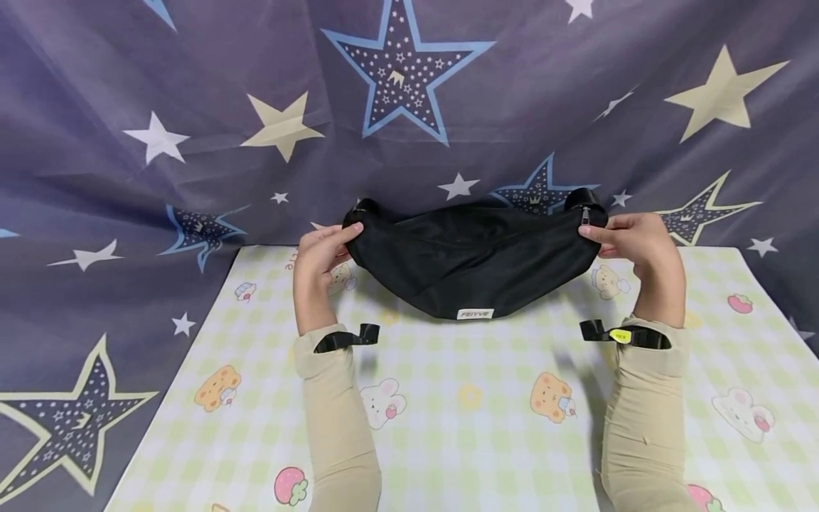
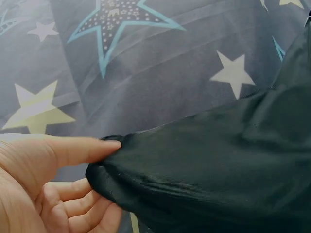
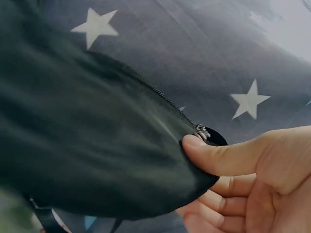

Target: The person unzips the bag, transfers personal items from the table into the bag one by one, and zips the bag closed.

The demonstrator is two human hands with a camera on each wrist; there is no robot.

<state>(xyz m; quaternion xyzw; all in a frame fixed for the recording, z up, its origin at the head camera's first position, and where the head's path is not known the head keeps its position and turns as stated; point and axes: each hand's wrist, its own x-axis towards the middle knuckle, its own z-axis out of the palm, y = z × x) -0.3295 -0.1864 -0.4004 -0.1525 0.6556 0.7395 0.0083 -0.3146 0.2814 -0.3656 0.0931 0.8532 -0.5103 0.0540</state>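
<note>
Both hands hold a black waist bag [image 1: 473,256] stretched between them over the back of the table, its white label [image 1: 475,313] at the lower edge. My left hand [image 1: 322,252] pinches the bag's left end, thumb in front and fingers behind, as the left wrist view shows. At the opposite end my right hand [image 1: 640,245] pinches the corner close by the metal zipper pull [image 1: 585,215]. In the right wrist view a zipper [image 3: 160,94] runs along the top edge up to the thumb. Short loops of black strap [image 1: 581,199] stick up behind the ends.
A table [image 1: 473,427] wears a pale green checked cover with printed animals and strawberries. Behind it and at the sides hangs a dark cloth [image 1: 211,85] printed with stars. Each wrist bears a black strap [image 1: 339,340] with a small camera mount.
</note>
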